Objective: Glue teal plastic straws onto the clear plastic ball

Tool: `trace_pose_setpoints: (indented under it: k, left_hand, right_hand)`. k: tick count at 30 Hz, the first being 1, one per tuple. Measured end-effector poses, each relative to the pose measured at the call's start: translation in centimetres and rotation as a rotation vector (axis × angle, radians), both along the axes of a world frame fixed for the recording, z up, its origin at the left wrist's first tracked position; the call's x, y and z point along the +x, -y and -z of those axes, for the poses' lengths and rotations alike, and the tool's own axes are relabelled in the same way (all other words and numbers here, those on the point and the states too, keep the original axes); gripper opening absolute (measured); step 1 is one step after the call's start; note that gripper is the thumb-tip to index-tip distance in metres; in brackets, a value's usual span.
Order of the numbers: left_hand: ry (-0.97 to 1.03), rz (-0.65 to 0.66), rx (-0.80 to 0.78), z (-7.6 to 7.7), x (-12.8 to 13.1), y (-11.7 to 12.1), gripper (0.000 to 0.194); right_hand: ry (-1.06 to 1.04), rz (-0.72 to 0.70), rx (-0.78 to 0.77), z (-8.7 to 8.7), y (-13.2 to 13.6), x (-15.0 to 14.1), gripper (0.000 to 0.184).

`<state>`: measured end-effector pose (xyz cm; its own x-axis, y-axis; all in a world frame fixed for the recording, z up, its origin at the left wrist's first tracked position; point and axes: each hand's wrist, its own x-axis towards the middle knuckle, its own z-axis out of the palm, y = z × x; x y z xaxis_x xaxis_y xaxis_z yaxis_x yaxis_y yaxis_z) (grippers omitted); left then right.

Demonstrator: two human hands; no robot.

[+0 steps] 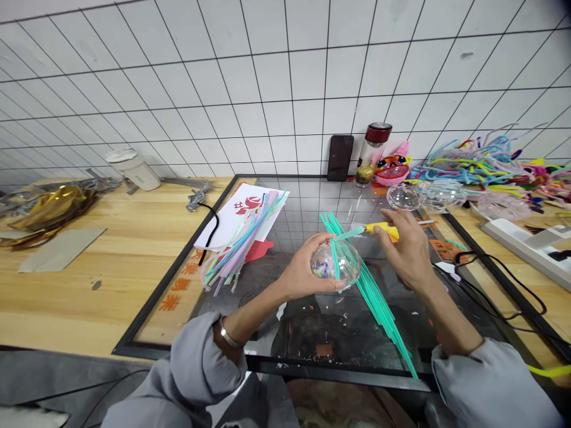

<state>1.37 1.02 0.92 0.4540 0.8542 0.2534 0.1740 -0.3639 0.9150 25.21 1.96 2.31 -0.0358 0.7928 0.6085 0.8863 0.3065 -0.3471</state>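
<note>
My left hand point(307, 267) is closed around a clear plastic ball point(349, 261), thumb below and fingers above. A teal pipe-cleaner-like strip point(335, 261) runs down the ball, and some purple and coloured bits show through its side. In my right hand point(407, 246) is a yellow-handled tool point(382, 229), pinched between thumb and fingers. Its pale, blade-like front part points left, with the end at the top of the ball near the strip. Whether it is a knife or a glue tool I cannot tell. Beneath the ball, a bundle of teal pipe cleaners point(379, 303) lies slanted on the dark glass.
Left of the hands, pastel pipe cleaners point(250, 235) lie on white paper point(229, 208). A phone point(340, 157) and a red-lidded bottle point(375, 151) stand by the wall. At right are clear plastic shells point(404, 196), heaped pipe cleaners point(473, 163), a power strip point(530, 249) and black cables point(504, 309).
</note>
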Motion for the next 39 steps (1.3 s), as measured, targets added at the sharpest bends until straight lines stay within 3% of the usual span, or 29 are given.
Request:
trace_pose_setpoints:
  k: [1, 3, 6, 9, 16, 31, 39]
  left_hand:
    - [0.008, 0.002, 0.009, 0.0, 0.0, 0.0, 0.082]
    - [0.014, 0.002, 0.028, 0.2, 0.1, -0.1, 0.082]
    - [0.019, 0.007, 0.063, 0.3, 0.1, -0.1, 0.082]
    - [0.023, 0.019, 0.095, 0.3, 0.1, -0.1, 0.083]
    - [0.02, 0.019, 0.069, 0.2, 0.2, -0.1, 0.084]
    - [-0.016, 0.001, 0.039, 0.4, -0.1, 0.1, 0.095]
    - [0.002, 0.008, 0.056, 0.3, 0.0, 0.1, 0.089]
  right_hand:
    - [-0.117, -0.168, 0.016, -0.8, 0.7, -1.0, 0.039]
    - [-0.214, -0.366, 0.037, -2.3, 1.9, -2.9, 0.04]
    - [-0.181, -0.506, 0.085, -3.8, 3.1, -4.8, 0.033]
    - [-0.189, -0.519, 0.11, -3.9, 3.3, -5.2, 0.019]
    - [-0.288, -0.501, 0.147, -2.4, 3.2, -4.4, 0.015]
    - [-0.254, -0.631, 0.158, -1.5, 3.6, -4.0, 0.024]
    - [-0.222, -0.658, 0.164, -1.3, 3.6, -4.0, 0.028]
